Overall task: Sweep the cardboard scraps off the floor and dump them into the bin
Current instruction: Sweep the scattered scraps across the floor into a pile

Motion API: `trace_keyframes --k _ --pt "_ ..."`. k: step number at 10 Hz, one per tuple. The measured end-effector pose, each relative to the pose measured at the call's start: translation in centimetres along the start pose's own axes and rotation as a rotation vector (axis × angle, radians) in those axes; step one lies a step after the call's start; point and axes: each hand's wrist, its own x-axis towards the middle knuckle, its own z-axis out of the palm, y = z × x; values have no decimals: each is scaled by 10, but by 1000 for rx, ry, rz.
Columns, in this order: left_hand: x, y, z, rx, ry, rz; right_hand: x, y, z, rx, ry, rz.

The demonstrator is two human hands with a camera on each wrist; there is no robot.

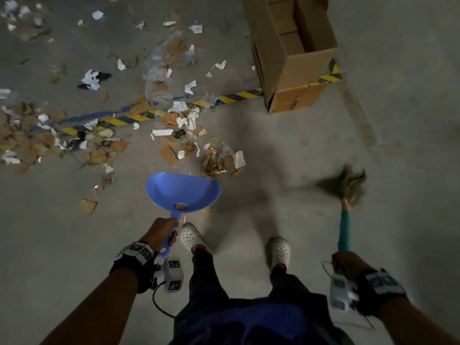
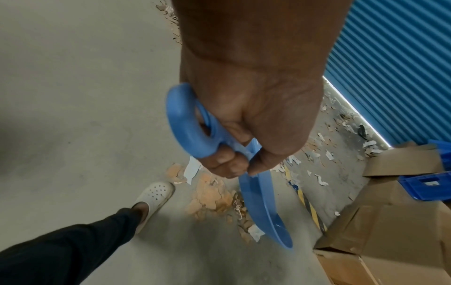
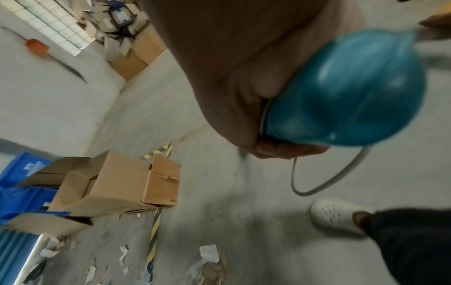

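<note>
Early stage. The left hand (image 1: 163, 232) grips the handle of the empty dustpan (image 1: 183, 192); the right hand (image 1: 347, 265) is wrapped round the broom (image 1: 346, 207) — raised at 3 o'clock. Scraps (image 1: 171, 120) litter the floor from 9 to 12 o'clock — none collected. The cardboard box (image 1: 293, 53) at 1 o'clock may serve as bin.

Yellow-black hazard tape (image 1: 239, 95) crosses the floor beside blue crates (image 2: 429, 185).

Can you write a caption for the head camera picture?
Left hand holds a blue dustpan by scattered scraps; right hand holds a broom.
</note>
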Motion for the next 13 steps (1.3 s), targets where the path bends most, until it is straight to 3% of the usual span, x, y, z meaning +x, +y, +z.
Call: trace_keyframes --k 2,3,4,5,6,7,8,9,11,13 --pt "28 -12 -113 36 -27 -43 -55 -142 216 -99 -276 -107" --pt "37 -18 -162 60 -15 -75 -85 -201 315 -181 -388 -244" --pt "41 -23 -203 67 -3 -82 -121 -238 370 -92 -386 -277" --pt "40 -27 -232 74 9 -58 -143 -248 381 -109 -345 -338" --pt "38 -30 -247 89 -10 -16 -157 -228 373 -198 -260 -388" --pt "38 -34 -253 150 -22 31 -165 -180 362 -384 -52 -416" --pt "35 -40 -255 236 -69 94 -169 -117 364 -419 128 -404" --pt "26 -50 -257 315 -123 169 -163 -40 390 -222 155 -318" --pt "-6 -81 -275 426 -174 183 -184 131 441 329 186 -7" --pt "-16 -96 -315 449 -152 191 -220 205 433 602 274 185"
